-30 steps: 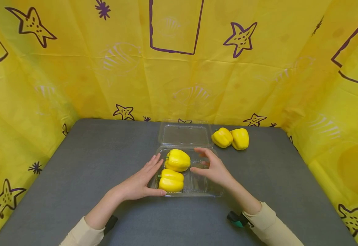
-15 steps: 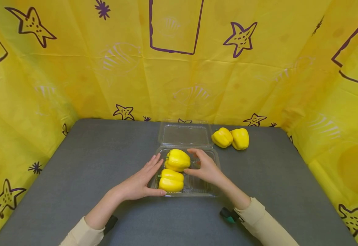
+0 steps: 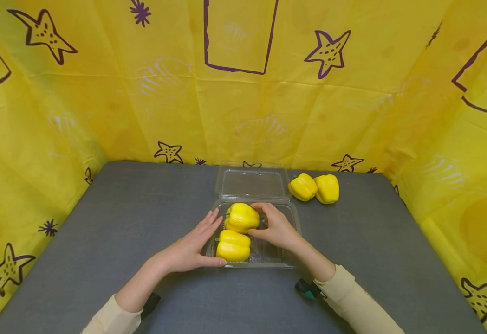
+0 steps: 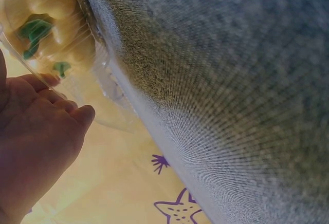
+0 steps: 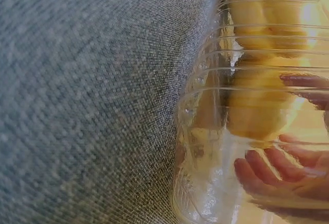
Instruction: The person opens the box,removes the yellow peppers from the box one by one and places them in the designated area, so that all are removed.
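Two yellow bell peppers lie side by side in the left part of a clear plastic clamshell container (image 3: 272, 265). My right hand (image 3: 278, 227) reaches over its right side, thumb and curved fingers around the right end of the farther bell pepper (image 3: 241, 218). The nearer bell pepper (image 3: 233, 246) lies just in front. Along the container's left edge rests my left hand (image 3: 189, 248), fingers straight and thumb stretched along the front rim. In the left wrist view, green stems (image 4: 36, 31) show through the plastic, with the left fingertips at the wall.
The container's lid (image 3: 251, 182) lies folded back toward the rear of the grey table (image 3: 151, 199). Right of the lid sit two more bell peppers (image 3: 303, 187) (image 3: 327, 189), touching each other. Yellow patterned cloth (image 3: 243, 102) encloses the back and sides.
My right hand has moved left over the container, from beside the farther bell pepper to its right end. My left hand and the peppers stay where they were.
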`<state>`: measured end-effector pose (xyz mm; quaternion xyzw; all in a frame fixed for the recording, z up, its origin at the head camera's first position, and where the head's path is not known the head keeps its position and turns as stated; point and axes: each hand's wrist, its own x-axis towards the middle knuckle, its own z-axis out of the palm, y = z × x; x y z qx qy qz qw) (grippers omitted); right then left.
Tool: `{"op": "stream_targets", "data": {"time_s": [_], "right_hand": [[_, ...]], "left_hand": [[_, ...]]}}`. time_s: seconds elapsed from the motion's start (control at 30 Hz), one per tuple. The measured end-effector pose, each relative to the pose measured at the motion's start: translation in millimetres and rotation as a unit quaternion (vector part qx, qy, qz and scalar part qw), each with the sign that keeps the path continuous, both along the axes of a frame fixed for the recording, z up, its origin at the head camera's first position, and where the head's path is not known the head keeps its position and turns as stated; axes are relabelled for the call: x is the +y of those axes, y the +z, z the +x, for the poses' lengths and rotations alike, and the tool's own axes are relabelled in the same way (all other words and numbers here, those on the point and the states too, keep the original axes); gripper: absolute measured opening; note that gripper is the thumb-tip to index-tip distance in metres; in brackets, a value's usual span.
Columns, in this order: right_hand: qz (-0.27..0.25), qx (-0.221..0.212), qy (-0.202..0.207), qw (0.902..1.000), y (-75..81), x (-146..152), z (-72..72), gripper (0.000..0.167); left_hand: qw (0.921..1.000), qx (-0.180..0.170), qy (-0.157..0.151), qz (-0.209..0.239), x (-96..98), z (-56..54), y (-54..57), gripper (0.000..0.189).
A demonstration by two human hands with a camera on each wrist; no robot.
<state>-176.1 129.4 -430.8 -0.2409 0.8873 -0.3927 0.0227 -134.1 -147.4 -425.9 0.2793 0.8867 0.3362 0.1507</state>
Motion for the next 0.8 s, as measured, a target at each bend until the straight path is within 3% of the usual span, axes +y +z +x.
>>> {"op": "stream_targets", "data": {"time_s": [0.8], "right_hand": [[-0.066, -0.038, -0.015, 0.9970, -1.8, -1.2, -4.0, 0.057]], "left_hand": [[1.0000, -0.001, 0.004, -0.005, 0.6, -0.4, -0.9, 0.112]]}}
